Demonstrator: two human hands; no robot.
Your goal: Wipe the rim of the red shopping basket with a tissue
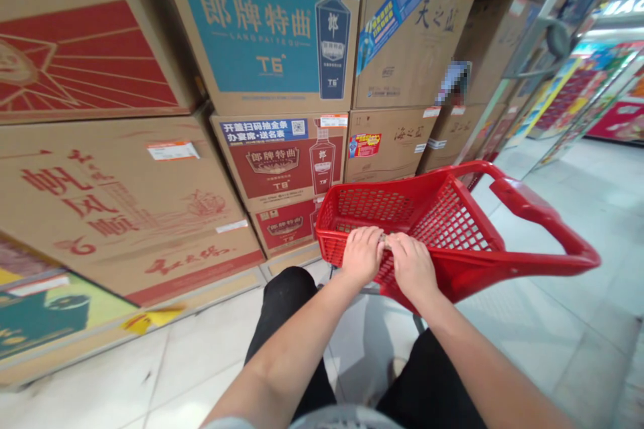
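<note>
A red plastic shopping cart (457,268) stands in front of me, its handle toward the right. Over its near rim, my left hand (362,256) and my right hand (413,268) meet with fingers curled and thumbs drawn close together. Between the fingertips shows a small brownish bit (385,241), too little of it visible to name. Whether the hands also rest on the rim, I cannot tell. Through the mesh, no goods show in the visible part of the basket.
Stacked cardboard cartons (272,33) with price tags line the left side and the back. A yellow tag (151,319) hangs at the low shelf edge. My knees (289,295) flank the cart's near side on a pale tiled floor (578,308). Colourful shelves (568,87) stand far right.
</note>
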